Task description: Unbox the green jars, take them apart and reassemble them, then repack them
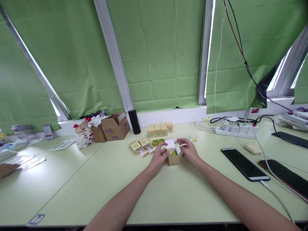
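Note:
A small tan carton (pixel 173 158) stands open on the pale green table (pixel 134 189), with a green item inside it. My left hand (pixel 159 157) grips the carton's left side, fingers curled on it. My right hand (pixel 189 150) pinches the carton's white flap on the right. Just behind lie two green cases (pixel 158 141) and two opened cartons (pixel 141 145) lying flat. A row of several closed tan cartons (pixel 160 129) stands farther back near the window sill.
A black cylinder (pixel 134 121), a brown cardboard box (pixel 115 126) and a printed bag (pixel 84 134) sit at the back left. A power strip (pixel 237 130) with cables and a charging phone (pixel 244 164) lie on the right. Another person's hand (pixel 6 169) shows at the far left edge.

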`<action>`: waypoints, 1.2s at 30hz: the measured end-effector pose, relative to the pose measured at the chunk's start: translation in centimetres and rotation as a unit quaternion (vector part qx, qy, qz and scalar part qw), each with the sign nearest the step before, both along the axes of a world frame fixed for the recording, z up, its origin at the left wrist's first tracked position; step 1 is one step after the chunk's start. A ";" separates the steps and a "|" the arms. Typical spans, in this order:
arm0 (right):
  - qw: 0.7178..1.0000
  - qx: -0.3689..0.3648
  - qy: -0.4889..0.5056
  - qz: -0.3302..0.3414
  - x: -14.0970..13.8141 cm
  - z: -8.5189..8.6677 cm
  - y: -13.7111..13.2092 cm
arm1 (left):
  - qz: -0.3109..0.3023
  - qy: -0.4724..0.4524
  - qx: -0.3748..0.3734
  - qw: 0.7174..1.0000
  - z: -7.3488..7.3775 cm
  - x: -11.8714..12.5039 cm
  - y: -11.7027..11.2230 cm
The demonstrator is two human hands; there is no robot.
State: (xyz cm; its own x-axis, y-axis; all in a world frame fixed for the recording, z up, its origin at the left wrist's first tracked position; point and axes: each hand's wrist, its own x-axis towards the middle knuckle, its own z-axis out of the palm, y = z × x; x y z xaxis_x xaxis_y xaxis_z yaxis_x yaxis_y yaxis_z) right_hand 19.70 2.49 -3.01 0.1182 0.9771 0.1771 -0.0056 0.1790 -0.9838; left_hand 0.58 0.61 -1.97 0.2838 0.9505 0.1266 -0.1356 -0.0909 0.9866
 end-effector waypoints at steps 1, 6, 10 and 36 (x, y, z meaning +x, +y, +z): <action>1.000 -0.002 0.002 0.003 0.0 0.1 -0.1 | -0.001 0.000 -0.002 1.000 0.0 0.0 0.0; 1.000 -0.011 0.016 0.011 -0.1 0.5 -0.4 | -0.001 0.006 -0.001 1.000 -0.2 0.1 0.1; 0.999 -0.012 0.029 0.015 -0.2 0.6 -0.6 | -0.001 0.016 -0.001 1.000 -0.1 0.1 -0.1; 0.996 -0.026 0.011 0.090 -0.6 0.4 -1.1 | 0.004 0.017 0.008 1.000 0.4 0.3 -0.4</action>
State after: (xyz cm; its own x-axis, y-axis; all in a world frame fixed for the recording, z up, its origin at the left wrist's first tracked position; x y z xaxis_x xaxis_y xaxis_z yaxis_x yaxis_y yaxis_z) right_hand 19.11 1.42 -2.58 -0.0556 0.9906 0.1247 -0.0551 0.1216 -0.9910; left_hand 0.92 0.22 -1.53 0.2810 0.9504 0.1333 -0.1022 -0.1084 0.9888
